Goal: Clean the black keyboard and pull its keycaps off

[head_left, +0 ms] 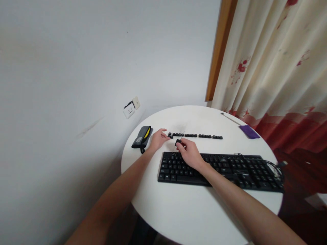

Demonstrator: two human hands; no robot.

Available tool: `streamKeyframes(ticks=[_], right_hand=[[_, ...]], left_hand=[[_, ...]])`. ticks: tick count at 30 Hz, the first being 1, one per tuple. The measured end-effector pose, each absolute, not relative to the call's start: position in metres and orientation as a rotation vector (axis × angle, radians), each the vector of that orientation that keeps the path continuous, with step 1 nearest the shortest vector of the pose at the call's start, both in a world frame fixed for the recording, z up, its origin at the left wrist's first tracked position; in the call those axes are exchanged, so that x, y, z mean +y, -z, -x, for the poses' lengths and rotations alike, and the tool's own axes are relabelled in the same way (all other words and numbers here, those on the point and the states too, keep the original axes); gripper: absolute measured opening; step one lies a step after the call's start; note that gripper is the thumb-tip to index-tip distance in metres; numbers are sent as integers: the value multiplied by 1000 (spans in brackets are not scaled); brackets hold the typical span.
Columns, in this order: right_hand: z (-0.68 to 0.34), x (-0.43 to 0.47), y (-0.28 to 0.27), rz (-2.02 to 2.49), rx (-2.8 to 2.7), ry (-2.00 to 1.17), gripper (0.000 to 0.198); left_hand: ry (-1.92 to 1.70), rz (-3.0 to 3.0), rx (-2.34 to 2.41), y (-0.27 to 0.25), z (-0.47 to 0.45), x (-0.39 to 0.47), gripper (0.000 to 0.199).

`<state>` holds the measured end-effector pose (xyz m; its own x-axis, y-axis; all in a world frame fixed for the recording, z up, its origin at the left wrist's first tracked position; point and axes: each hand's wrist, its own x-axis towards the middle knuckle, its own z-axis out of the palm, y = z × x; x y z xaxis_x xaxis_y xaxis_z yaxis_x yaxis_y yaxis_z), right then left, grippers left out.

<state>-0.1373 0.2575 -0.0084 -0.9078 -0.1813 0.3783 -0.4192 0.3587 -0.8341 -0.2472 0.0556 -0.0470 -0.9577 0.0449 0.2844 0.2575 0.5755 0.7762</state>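
Our right hand (190,152) pinches puller (178,142) near keyboard's (235,170) ten o'clock corner. Our left hand (158,139) at nine o'clock end of keycaps (190,135); cannot tell if gripping one. Best we keep pinch light, wires clear of row.

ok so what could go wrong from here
The left hand is very close to the row of loose keycaps and might nudge them out of line. The small wire tool in the right hand could scratch the keyboard close by. The cable at the table's right edge might snag and tug the keyboard.
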Motion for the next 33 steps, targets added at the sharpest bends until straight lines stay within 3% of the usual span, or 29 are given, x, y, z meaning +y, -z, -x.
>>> streamKeyframes(ticks=[5,10,15,20,27,33], right_hand=[[133,252,11,-676,-2413,-1516,26],[133,251,11,-772,-2443,-1388,29],[134,252,14,-904,-2470,-1300,30],[132,253,16,-924,-2464,-1309,27],[135,254,19,-797,-2464,-1449,29],[146,255,26,-649,-2454,-1644,31]], left_hand=[[1303,228,-2560,44,247,55,49],[1256,286,-2472,24,230,60,32],[1516,900,-2738,-3,204,58,25],[1511,1323,-3025,-14,195,44,24],[1228,1371,-3048,-10,196,47,28],[1274,1433,-2964,-4,193,57,19]])
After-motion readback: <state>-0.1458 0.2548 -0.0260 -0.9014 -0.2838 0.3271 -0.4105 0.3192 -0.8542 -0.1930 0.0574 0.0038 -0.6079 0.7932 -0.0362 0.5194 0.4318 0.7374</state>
